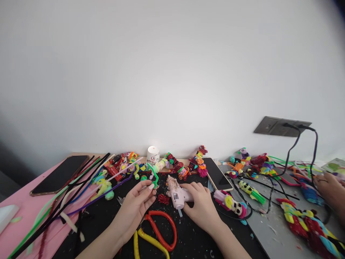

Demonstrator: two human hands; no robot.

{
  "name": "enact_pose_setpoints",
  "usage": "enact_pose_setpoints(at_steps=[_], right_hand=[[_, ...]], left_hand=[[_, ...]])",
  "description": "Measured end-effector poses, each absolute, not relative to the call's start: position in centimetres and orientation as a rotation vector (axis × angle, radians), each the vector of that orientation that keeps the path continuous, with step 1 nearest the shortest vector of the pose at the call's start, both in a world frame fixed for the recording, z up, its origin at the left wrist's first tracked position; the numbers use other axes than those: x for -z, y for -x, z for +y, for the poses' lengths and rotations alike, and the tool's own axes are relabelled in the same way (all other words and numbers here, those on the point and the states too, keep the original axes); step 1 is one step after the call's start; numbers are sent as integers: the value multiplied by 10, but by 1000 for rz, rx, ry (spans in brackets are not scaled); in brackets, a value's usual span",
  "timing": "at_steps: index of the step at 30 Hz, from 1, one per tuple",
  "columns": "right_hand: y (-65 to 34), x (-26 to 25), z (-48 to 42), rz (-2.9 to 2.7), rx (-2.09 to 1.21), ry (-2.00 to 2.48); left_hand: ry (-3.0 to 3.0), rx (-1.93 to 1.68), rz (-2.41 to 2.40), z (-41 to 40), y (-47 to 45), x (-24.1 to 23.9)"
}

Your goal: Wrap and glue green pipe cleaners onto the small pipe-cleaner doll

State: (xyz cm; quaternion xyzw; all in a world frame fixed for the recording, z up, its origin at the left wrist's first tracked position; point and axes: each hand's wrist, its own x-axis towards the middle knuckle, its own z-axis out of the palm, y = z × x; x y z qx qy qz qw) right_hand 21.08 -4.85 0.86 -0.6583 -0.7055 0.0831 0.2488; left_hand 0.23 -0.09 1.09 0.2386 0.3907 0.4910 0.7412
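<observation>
Between the fingertips of my left hand (pixel 137 201) is a bent green pipe cleaner (pixel 154 176), with a paler pinkish length beside its upper end. My right hand (pixel 201 203) is wrapped round a pale pink glue gun (pixel 178 199), whose front part is crusted with brownish residue. A clear glue stick (pixel 180 213) pokes out of the gun's back end. Just left of the gun lies a tuft of red tinsel (pixel 163 199). Below my hands are scissors with red handles (pixel 174 230), and a yellow-handled tool (pixel 153 240) partly out of frame.
Pipe cleaners (pixel 64 198) lie across the left side. Finished pipe-cleaner figures (pixel 199 162) line the back near a paper cup (pixel 153 155). Phones (pixel 58 174) rest left and right of centre. Cords (pixel 289 151) run from a wall socket (pixel 272 126). Another person's hand (pixel 330 187) is at right.
</observation>
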Motion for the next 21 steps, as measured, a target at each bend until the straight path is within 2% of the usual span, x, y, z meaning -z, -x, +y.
enact_pose_setpoints(at_steps=[11,21], right_hand=[[-213,-2,-41,-1380,-994,1275],[-206,-5,-45,-1396,-1046,1221]], left_hand=[[-522,-1057,882,-2,-2,-10],[-536,-1023,863,-3,-4,-6]])
